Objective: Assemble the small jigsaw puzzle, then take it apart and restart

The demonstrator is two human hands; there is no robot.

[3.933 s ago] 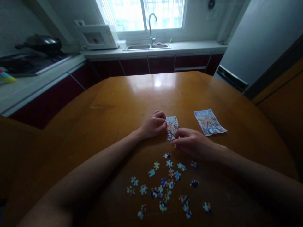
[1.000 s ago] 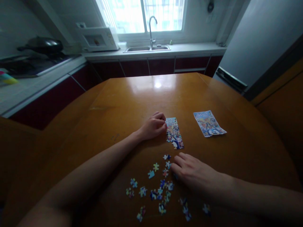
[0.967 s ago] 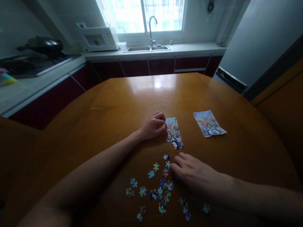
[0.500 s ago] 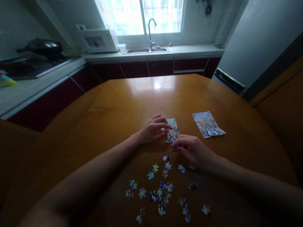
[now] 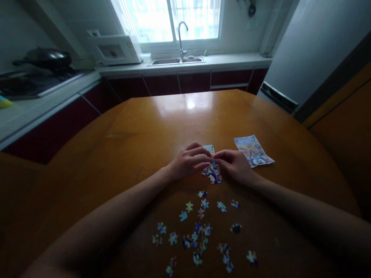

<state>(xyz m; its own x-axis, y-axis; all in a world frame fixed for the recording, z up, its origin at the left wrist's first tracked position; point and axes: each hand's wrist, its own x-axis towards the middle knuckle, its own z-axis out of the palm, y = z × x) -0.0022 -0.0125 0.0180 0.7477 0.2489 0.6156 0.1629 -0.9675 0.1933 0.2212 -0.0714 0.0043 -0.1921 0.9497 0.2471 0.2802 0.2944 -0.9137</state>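
A partly assembled jigsaw section (image 5: 213,174) lies on the wooden table (image 5: 162,123). My left hand (image 5: 187,164) rests on its left side, fingers curled and pressed onto it. From the right, my right hand (image 5: 236,166) comes in with fingertips pinched on a small blue puzzle piece (image 5: 213,161) over the section's top. The fingertips of both hands meet there and hide the upper part of the section. Several loose puzzle pieces (image 5: 199,231) are scattered nearer to me. A printed reference picture (image 5: 252,150) lies just right of my right hand.
Beyond the table runs a kitchen counter with a sink and tap (image 5: 181,58), a white microwave (image 5: 111,49) and a dark pan (image 5: 43,60) on the hob at left. A grey fridge (image 5: 307,54) stands at right.
My right hand left the loose pieces, came up with a piece and moved onto the assembled section. My left hand's fingers stretched right to meet it. The view shifted slightly.
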